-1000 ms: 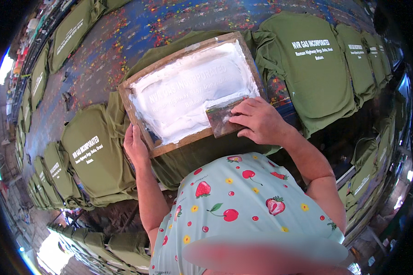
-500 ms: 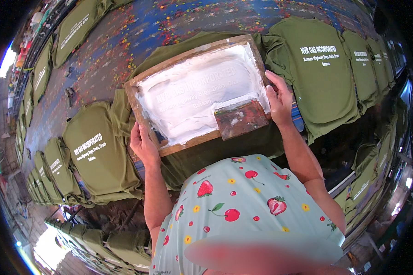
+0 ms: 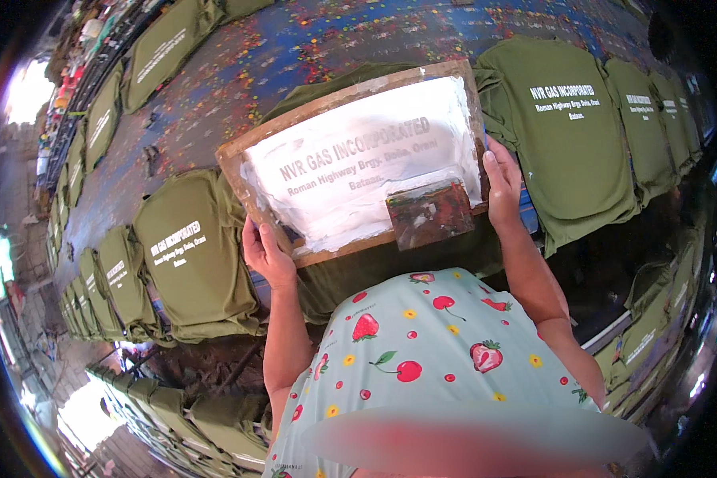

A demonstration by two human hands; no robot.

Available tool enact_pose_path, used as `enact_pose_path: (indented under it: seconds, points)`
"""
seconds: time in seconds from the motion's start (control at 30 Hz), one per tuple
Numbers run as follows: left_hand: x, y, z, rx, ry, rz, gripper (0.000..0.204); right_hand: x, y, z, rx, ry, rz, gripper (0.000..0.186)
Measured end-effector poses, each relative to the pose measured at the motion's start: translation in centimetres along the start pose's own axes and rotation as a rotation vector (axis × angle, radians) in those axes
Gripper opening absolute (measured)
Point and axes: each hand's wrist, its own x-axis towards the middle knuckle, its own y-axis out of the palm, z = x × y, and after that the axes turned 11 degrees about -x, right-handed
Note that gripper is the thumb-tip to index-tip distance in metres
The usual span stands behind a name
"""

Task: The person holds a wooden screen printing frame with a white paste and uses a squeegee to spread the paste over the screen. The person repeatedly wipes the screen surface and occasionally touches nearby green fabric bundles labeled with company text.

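Hands hold a wooden-framed printing screen (image 3: pixel 358 163) tilted up off the long paint-spattered counter (image 3: pixel 239 72), its mesh coated white with lettering showing through as bare areas. The left hand (image 3: pixel 264 253) is closed on the frame's near left corner, fingers wrapped under the wood; the right hand (image 3: pixel 503 185) clasps the right rail with fingers flat along its edge. A paint-smeared squeegee (image 3: pixel 430 211) rests inside the frame against its near rail, held by neither hand. Beneath the screen lies an olive shirt (image 3: pixel 390 267), mostly hidden, and more olive shirts run along the counter: a printed one (image 3: pixel 566 135) just right of the frame, another (image 3: pixel 191 247) to its left near the counter's near edge, others farther off both ways. The loose squeegee looks like the main risk: with the frame tipped, it could slide and drop wet ink on the shirt below. A slipping left hold might also let the inked mesh fall back and smear the print.
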Motion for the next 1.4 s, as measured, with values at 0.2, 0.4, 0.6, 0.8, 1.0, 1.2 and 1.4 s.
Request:
enact_pose_path:
  seconds: [0.2, 0.4, 0.6, 0.8, 1.0, 1.2, 1.4]
  points:
    - [-2.9, 0.3, -5.5, -0.172, -0.138, -0.045, 0.044, 0.7, -3.5, 2.8, -0.039, 0.081, 0.178, 0.048]
    - [-9.1, 2.7, -9.2, -0.157, -0.203, -0.119, 0.046, -0.2, -7.9, 3.7, -0.076, -0.023, 0.198, 0.054]
    - [-14.0, 6.7, -9.6, -0.128, -0.315, -0.053, 0.052, -3.9, -15.4, 3.5, -0.143, 0.020, -0.036, 0.053]
    - [-16.8, 10.1, -8.8, -0.223, -0.366, 0.450, 0.057, -13.4, -27.4, 4.5, -0.107, 0.029, -0.218, 0.054]
    - [-21.4, 14.1, -9.6, -0.636, -0.670, 0.949, 0.074, -22.3, -40.6, 10.0, -0.212, 0.052, -0.334, 0.053]
    - [-25.6, 17.0, -11.0, -0.638, -1.042, 1.308, 0.099, -24.9, -50.3, 15.2, -0.325, 0.113, -0.270, 0.058]
    - [-26.4, 19.2, -12.0, -0.666, -1.058, 1.400, 0.086, -19.3, -54.4, 12.8, -0.342, 0.136, -0.120, 0.060]
